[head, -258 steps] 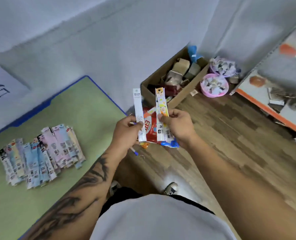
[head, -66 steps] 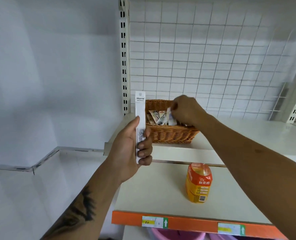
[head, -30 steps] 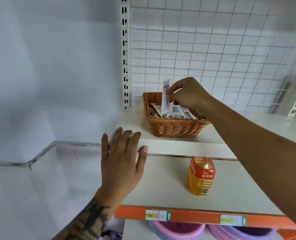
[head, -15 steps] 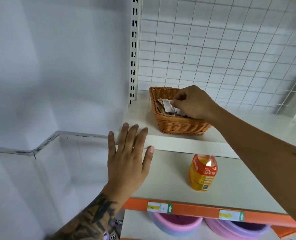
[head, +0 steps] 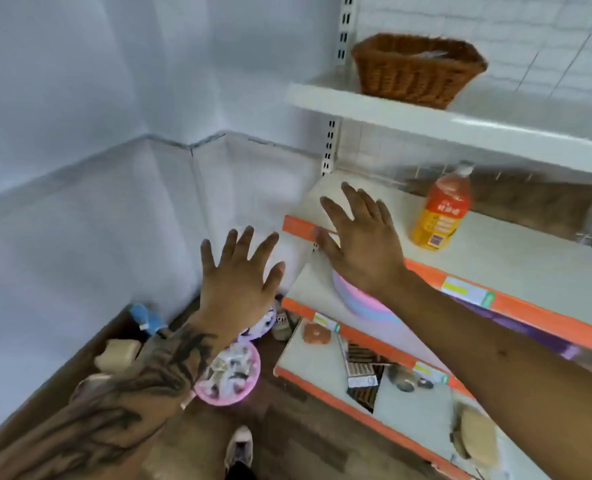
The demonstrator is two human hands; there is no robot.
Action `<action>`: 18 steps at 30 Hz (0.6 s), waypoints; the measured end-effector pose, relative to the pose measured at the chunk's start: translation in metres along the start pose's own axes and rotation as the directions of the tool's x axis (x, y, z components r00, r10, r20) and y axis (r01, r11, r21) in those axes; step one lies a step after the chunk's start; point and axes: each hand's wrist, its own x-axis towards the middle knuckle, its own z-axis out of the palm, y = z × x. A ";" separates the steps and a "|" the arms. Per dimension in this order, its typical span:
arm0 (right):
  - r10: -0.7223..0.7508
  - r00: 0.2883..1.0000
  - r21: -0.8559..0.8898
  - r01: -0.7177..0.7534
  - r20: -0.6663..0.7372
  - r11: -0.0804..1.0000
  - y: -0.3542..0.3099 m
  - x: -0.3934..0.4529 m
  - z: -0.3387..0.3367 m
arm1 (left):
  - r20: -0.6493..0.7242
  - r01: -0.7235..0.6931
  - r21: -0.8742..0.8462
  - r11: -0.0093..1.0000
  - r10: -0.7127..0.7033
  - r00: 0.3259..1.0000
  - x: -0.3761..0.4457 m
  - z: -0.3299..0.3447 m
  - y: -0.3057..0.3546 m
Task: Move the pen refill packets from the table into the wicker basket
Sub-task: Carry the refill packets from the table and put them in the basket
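Observation:
The wicker basket stands on the upper white shelf at the top right; a pale edge of pen refill packets just shows above its rim. Both my hands hang in the air well below it with fingers spread and nothing in them. My left hand is in front of the white wall corner. My right hand hovers over the left end of the middle shelf. The table with the other packets is out of view.
An orange drink bottle stands on the middle shelf right of my right hand. Lower orange-edged shelves hold pink bowls and small items. On the wooden floor lie a pink round box, a cardboard box and my shoe.
My right hand has let go of the packet in the basket and dropped to the middle shelf. My left hand has come down too, and my view has tilted down and left.

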 end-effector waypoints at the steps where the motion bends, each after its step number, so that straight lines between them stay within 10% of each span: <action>1: -0.039 0.998 0.028 0.038 0.054 0.999 -0.017 -0.015 0.019 | 0.025 0.054 0.018 0.998 -0.055 0.998 -0.029 0.005 -0.009; 6: -0.297 0.907 0.172 0.256 0.297 0.951 -0.113 -0.096 0.102 | 0.227 0.335 0.118 0.935 -0.354 0.907 -0.185 0.022 -0.059; 18: -0.659 0.546 0.436 0.495 0.517 0.752 -0.324 -0.300 0.146 | 0.327 0.903 0.126 0.410 -0.877 0.352 -0.521 0.018 -0.101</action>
